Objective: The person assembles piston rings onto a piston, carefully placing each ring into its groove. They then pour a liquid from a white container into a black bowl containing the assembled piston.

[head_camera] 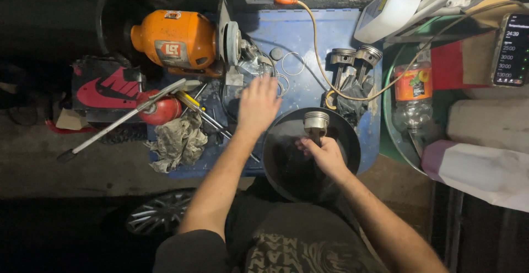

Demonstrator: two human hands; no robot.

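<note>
Piston (316, 121) | grey metal, ringed crown, upright | right hand (326, 154) holding

Light: a bright pool from above falls on the blue bench (330, 36); the edges fall off to near black.
Shadows: deep at left and below; the pan (286, 168) is dark inside.
Glare: small highlights on the grinder (176, 39) and the phone (509, 50) screen.
Blur: left hand (258, 105) slightly smeared; the rest fairly sharp.
Distortion: wide-angle bending at the corners.

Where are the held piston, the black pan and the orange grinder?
piston (316, 120): head view, on its metal crown.
black pan (281, 163): head view, on its bare left inside.
orange grinder (176, 39): head view, on its motor housing.
</note>
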